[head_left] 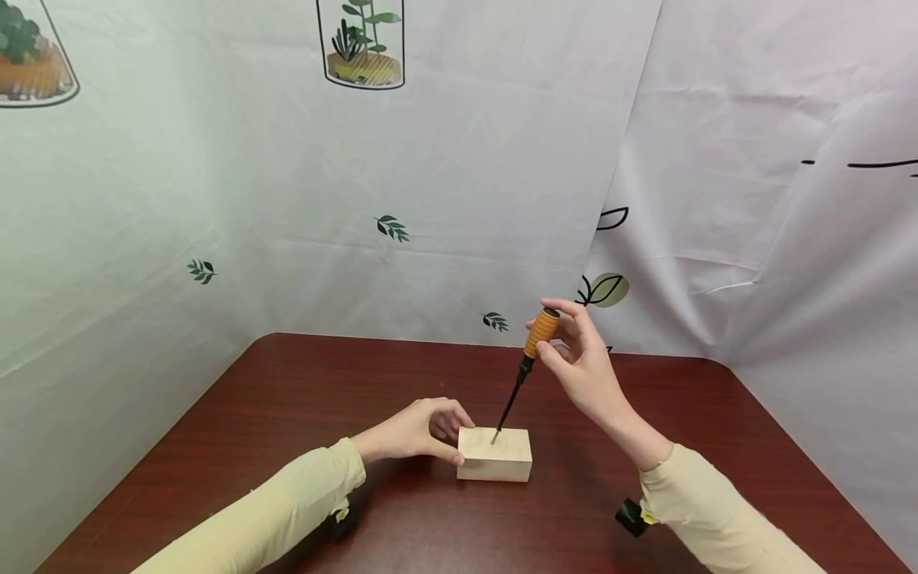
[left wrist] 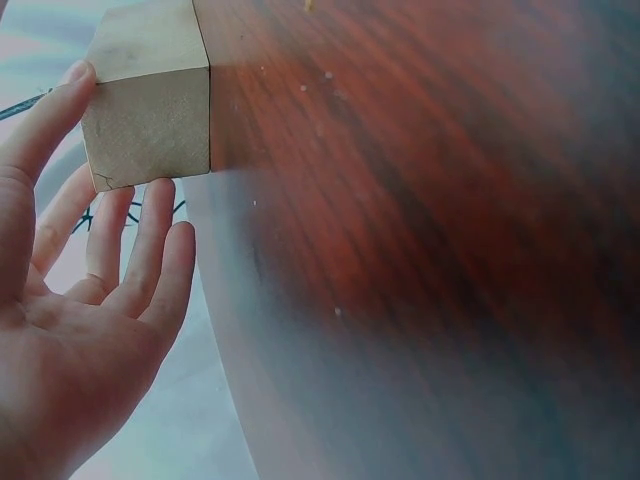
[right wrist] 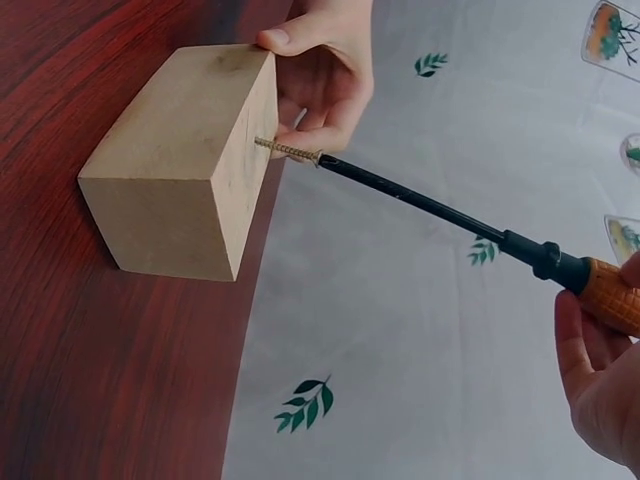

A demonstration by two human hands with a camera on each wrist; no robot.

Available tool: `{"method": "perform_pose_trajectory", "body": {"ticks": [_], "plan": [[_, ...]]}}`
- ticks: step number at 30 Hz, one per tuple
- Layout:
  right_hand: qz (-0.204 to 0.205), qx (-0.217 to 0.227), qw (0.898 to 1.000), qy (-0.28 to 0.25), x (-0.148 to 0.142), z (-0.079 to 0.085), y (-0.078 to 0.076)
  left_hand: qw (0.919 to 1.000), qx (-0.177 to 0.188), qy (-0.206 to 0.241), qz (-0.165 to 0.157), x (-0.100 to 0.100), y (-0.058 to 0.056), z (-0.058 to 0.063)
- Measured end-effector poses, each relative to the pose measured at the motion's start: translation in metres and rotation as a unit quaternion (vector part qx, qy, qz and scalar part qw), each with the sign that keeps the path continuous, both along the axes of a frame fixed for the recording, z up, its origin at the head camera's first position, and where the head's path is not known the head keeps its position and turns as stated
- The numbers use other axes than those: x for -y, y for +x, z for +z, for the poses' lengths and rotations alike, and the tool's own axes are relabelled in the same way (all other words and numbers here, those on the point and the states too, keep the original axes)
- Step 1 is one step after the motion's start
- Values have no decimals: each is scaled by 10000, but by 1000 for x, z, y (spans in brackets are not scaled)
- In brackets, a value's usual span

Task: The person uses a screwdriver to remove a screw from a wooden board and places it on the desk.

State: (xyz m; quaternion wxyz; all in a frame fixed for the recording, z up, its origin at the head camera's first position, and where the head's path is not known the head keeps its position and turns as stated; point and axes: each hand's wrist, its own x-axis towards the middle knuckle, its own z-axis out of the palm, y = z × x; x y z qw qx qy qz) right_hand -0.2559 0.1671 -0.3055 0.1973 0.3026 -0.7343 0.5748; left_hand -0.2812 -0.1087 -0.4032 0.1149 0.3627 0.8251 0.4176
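A pale wooden block (head_left: 495, 469) lies on the table. My left hand (head_left: 410, 431) holds its left end, thumb on the near corner and fingers at the far side; the left wrist view shows the thumb and fingertips against the block (left wrist: 150, 125). With my right hand (head_left: 590, 368) I grip the orange handle of a screwdriver (head_left: 541, 332), which leans with its top to the right. In the right wrist view, the black shaft (right wrist: 410, 195) meets the head of a brass-coloured screw (right wrist: 288, 150). The screw's point is at the block's top face, most of its thread showing.
The dark red-brown wooden table (head_left: 344, 383) has rounded far corners. Behind it and at both sides hangs a white cloth (head_left: 459, 159) printed with leaves and potted plants. A small black object (head_left: 631, 517) sits at my right sleeve (head_left: 717, 502).
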Motion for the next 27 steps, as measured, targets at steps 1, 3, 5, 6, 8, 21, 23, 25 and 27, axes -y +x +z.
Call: {"method": "perform_pose_trajectory", "body": {"ticks": [1,3,5,6,8,21,23,25,27], "plan": [[-6,-4,10000,-9,0,0,0,10000,0,0,1,0,0,0],[-31,-4,10000,-9,-1,-1,0,10000,-11,9,-4,0,0,0],[-48,-1,10000,-11,-1,-1,-1,10000,-26,22,-9,0,-1,-1],[-57,5,10000,-11,-1,-1,-1,10000,-30,26,-11,0,-1,-1],[-62,18,10000,-24,-2,0,0,10000,-37,34,-6,0,-1,0],[-97,90,9998,-143,-3,1,1,10000,-18,45,-34,0,-1,-1],[-114,106,9997,-166,-3,1,1,10000,-9,47,-34,0,-1,-1],[-129,126,9997,-191,-3,1,1,10000,3,51,-29,0,0,-1],[-149,144,9996,-203,-4,0,2,10000,10,56,-23,0,0,-1]]}}
